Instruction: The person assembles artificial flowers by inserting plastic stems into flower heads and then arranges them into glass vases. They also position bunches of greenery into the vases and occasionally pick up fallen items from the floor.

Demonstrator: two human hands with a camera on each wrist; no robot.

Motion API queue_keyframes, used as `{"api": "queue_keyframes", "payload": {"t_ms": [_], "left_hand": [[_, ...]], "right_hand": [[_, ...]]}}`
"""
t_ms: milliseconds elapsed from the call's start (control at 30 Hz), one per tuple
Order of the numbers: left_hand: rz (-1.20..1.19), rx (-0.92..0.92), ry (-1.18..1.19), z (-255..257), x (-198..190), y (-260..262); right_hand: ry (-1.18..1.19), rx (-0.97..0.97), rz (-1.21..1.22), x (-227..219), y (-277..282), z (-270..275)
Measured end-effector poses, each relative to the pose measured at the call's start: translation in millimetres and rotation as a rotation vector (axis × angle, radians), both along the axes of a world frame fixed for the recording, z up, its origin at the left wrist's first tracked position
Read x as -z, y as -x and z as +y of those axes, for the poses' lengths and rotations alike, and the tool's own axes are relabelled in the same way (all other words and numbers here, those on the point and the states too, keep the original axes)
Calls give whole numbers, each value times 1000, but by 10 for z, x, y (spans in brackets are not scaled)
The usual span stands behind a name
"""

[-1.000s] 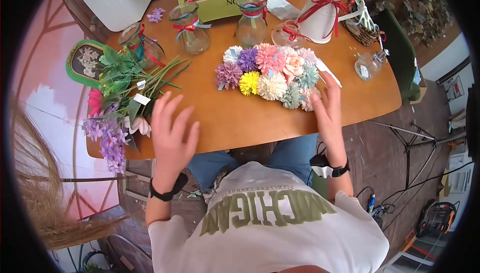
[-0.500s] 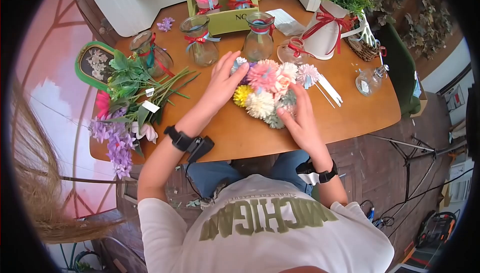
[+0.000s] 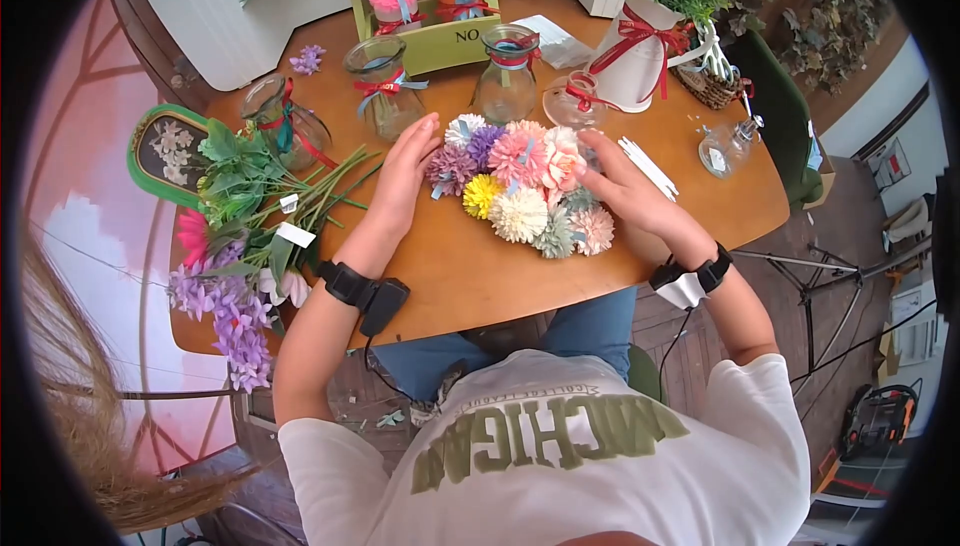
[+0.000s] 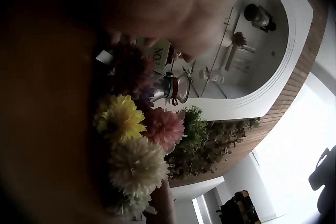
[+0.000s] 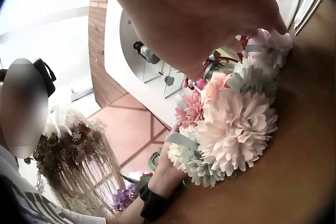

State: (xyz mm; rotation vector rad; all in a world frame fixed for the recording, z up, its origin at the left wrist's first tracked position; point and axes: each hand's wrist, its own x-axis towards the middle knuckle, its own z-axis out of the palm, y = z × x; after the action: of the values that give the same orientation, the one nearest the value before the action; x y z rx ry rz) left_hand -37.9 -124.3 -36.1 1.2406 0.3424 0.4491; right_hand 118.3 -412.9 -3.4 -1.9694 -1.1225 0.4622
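A tight cluster of artificial flower heads (image 3: pixel 519 217), in white, purple, yellow, pink, cream and grey-green, lies on the wooden table. My left hand (image 3: pixel 402 174) stands at its left side, fingers straight and held together, beside the mauve flower (image 3: pixel 452 172). My right hand (image 3: pixel 632 198) is at its right side, with extended fingers reaching over the flowers at that edge and hiding some of them. In the right wrist view a big pale pink bloom (image 5: pixel 236 129) lies below that hand. The left wrist view shows a yellow flower (image 4: pixel 119 119) close by.
Glass vases with ribbons (image 3: pixel 385 91) stand behind the flowers. Long-stemmed artificial flowers (image 3: pixel 235 276) lie at the left. White sticks (image 3: pixel 648 168) and a small glass bottle (image 3: pixel 720 154) are at the right. At the back are a green doll box (image 3: pixel 440 46) and a white pitcher (image 3: pixel 625 61) with greenery.
Both hands came in from the near edge to the two sides of the cluster. The flowers are more closely gathered, and a loose pale flower at the right is now hidden by the right hand.
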Motion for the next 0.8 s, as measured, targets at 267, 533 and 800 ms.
{"api": "queue_keyframes", "payload": {"t_ms": [267,533,800], "left_hand": [[-16,-43,-164,-43,6,70],[24,-132,-706,-119,205,6],[-10,-139,-808,-164,159,107]], "right_hand": [[-20,-28,-85,65,401,424],[-98,-26,-304,234,286,594],[-175,-119,-498,-644,-37,662]]}}
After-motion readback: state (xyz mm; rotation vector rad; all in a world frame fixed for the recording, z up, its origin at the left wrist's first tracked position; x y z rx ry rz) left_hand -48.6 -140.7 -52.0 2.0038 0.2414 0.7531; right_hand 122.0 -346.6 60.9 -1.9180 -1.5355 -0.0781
